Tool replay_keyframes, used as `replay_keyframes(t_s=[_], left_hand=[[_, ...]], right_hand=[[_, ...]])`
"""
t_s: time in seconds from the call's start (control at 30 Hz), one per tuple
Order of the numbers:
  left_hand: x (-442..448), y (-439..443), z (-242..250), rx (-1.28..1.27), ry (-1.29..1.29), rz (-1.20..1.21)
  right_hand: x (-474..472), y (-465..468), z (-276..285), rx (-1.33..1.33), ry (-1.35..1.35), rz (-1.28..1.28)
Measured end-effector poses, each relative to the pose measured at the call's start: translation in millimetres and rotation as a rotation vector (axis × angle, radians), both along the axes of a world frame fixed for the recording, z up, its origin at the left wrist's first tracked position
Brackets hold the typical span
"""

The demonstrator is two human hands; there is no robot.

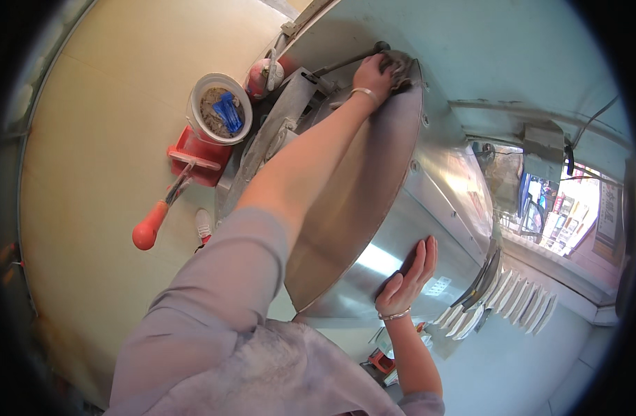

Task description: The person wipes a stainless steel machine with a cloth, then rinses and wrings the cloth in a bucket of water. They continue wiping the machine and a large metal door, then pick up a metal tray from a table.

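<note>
My left hand (pixel 372 78) is closed on a crumpled grey-brown cloth (pixel 398 70) at the far upper corner of a large stainless steel machine housing (pixel 422 229). The arm reaches across the housing's curved, brownish metal side (pixel 349 208). Lower on the right, my right hand (pixel 411 275) rests against the shiny panel with fingers extended, holding nothing. Its thumb is apart from the fingers. Each wrist has a bangle. A dark lever (pixel 349 62) with a round knob lies just beside the cloth.
Left of the machine stand a white bucket (pixel 196 106) with debris and a blue plastic item, a red dustpan (pixel 209 164) and a red fire extinguisher (pixel 258 80). An orange-red handle (pixel 151 223) sticks out over the floor. White packets (pixel 526 301) hang at right, below a window opening (pixel 573 208).
</note>
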State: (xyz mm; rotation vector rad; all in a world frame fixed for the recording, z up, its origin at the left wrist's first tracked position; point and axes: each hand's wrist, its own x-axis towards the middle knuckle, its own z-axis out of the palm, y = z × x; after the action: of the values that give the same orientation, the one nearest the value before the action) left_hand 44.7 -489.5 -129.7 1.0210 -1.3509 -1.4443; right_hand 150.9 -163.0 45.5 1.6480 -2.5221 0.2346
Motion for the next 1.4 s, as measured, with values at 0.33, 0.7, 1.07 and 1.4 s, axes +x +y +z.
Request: replay_keyframes(t_s=[0.33, 0.7, 1.07, 1.4], left_hand=[[254, 206, 44, 0.089, 0.091, -0.268], [59, 43, -54, 0.017, -0.191, -0.197], [282, 241, -107, 0.093, -0.308, -0.255], [278, 86, -172, 0.08, -0.261, 0.044]], right_hand=[[5, -3, 2, -0.023, -0.022, 0.02], [0, 2, -4, -0.013, -0.065, 0.007], [-1, 3, -7, -0.042, -0.101, 0.007], [-1, 5, -9, -0.069, -0.168, 0.002]])
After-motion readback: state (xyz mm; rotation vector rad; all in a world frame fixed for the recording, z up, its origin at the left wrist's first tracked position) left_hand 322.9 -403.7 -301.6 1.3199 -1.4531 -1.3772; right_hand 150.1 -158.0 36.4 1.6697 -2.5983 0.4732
